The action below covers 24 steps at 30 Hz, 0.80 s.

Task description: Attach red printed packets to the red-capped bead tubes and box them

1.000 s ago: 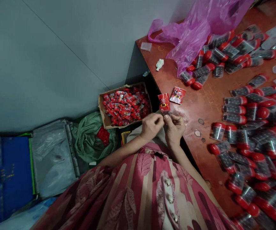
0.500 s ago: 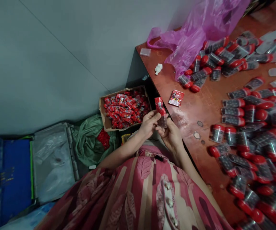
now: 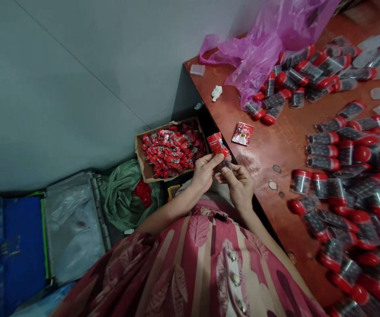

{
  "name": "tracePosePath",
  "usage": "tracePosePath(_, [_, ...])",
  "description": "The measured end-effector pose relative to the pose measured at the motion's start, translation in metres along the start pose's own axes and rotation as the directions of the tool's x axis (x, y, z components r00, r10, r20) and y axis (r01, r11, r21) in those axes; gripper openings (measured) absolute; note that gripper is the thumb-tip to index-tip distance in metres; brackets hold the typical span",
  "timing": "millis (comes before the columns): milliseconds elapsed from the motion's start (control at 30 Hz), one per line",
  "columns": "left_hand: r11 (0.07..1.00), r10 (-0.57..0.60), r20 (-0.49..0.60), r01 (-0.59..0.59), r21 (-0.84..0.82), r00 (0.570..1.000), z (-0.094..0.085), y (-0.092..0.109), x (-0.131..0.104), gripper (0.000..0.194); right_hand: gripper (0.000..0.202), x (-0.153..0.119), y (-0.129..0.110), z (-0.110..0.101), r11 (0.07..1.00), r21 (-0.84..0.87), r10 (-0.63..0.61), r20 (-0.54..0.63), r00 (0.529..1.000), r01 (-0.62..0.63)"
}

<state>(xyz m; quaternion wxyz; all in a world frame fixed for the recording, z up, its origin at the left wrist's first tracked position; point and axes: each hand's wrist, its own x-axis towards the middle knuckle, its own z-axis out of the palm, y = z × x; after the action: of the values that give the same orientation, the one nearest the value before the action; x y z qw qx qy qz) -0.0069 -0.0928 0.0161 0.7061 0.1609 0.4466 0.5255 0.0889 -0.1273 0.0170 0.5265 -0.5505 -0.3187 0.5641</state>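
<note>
Grey wall (image 3: 77, 79) fills the far side from ten o'clock round to twelve, and a reddish-brown surface (image 3: 262, 167) spreads along our right. Taking the red packet (image 3: 215, 143) as the middle of the dial, we hold it up in front of us, between an open carton (image 3: 139, 165) at nine o'clock and the surface's edge at three. Our left hand (image 3: 203, 172) pinches its middle with the thumb on top; our right hand (image 3: 241, 185) pinches its darker lower end, some of the fingers hidden behind.

We judge a drop to be the main risk: both grips seem to rely on fingertips, the wrapper looks slick, and a dark gap appears to lie beneath. Uneven pulling between our hands could also crease or tear the film.

Its long axis runs from eleven o'clock to five, the red printed end pointing to eleven, the dark end to five. We see a flat red card (image 3: 243, 134) nearby at two, a pink bag (image 3: 259, 53) at one, red-capped bottles (image 3: 322, 151) around three, and a green sack (image 3: 119, 198) at eight.
</note>
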Motion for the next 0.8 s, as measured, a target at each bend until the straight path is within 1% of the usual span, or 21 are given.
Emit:
tracePosePath(67, [1.0, -0.017, 0.008, 0.017, -0.018, 1.0, 0.0, 0.001, -0.001, 0.034, 0.024, -0.001, 0.0, 0.0, 0.999, -0.039, -0.029, -0.014, 0.999, 0.028])
tracePosePath(200, [1.0, -0.009, -0.025, 0.008, -0.013, 1.0, 0.002, 0.001, -0.007, 0.032, 0.025, -0.004, -0.002, -0.001, 0.995, -0.083, -0.054, -0.029, 0.998, 0.051])
tracePosePath(267, [0.999, -0.002, -0.018, 0.001, -0.038, 1.0, 0.002, 0.002, -0.009, 0.032, 0.024, -0.004, -0.004, 0.0, 0.998, -0.062, -0.022, -0.007, 1.0, 0.022])
tracePosePath(367, [0.991, 0.004, 0.016, -0.002, -0.132, 1.0, 0.002, 0.004, -0.01, 0.032, 0.022, -0.005, -0.004, 0.0, 0.999, -0.018, 0.035, 0.062, 0.997, -0.034])
tracePosePath(433, [0.988, -0.011, 0.031, 0.016, -0.155, 0.999, 0.0, 0.006, -0.01, 0.032, 0.022, -0.006, -0.002, 0.0, 0.999, -0.024, 0.042, 0.097, 0.994, -0.04])
tracePosePath(500, [0.992, -0.031, 0.042, 0.036, -0.122, 0.999, 0.0, 0.007, -0.009, 0.031, 0.024, -0.008, 0.002, -0.003, 0.996, -0.088, 0.005, 0.089, 0.996, 0.003])
tracePosePath(567, [0.997, -0.029, 0.049, 0.033, -0.071, 0.998, 0.002, 0.005, -0.009, 0.031, 0.025, -0.01, 0.006, -0.007, 0.978, -0.196, -0.069, 0.042, 0.997, 0.076])
tracePosePath(633, [0.999, 0.005, 0.03, -0.004, -0.033, 1.0, 0.005, 0.001, -0.011, 0.03, 0.027, -0.011, 0.009, -0.01, 0.952, -0.274, -0.142, -0.014, 0.99, 0.133])
tracePosePath(667, [1.0, 0.024, 0.015, -0.024, -0.015, 1.0, 0.006, 0.0, -0.013, 0.029, 0.027, -0.012, 0.01, -0.011, 0.952, -0.273, -0.152, -0.036, 0.988, 0.136])
tracePosePath(700, [0.999, 0.035, 0.006, -0.035, 0.003, 0.999, 0.007, -0.002, -0.015, 0.028, 0.026, -0.012, 0.009, -0.012, 0.965, -0.233, -0.131, -0.042, 0.99, 0.118])
tracePosePath(733, [0.999, 0.034, 0.01, -0.034, 0.024, 0.999, 0.008, -0.003, -0.018, 0.029, 0.024, -0.012, 0.008, -0.012, 0.984, -0.158, -0.085, -0.027, 0.996, 0.08])
tracePosePath(800, [0.998, -0.004, 0.053, 0.001, 0.069, 0.999, 0.007, -0.003, -0.022, 0.033, 0.023, -0.011, 0.004, -0.01, 0.998, 0.044, 0.045, 0.068, 0.997, -0.048])
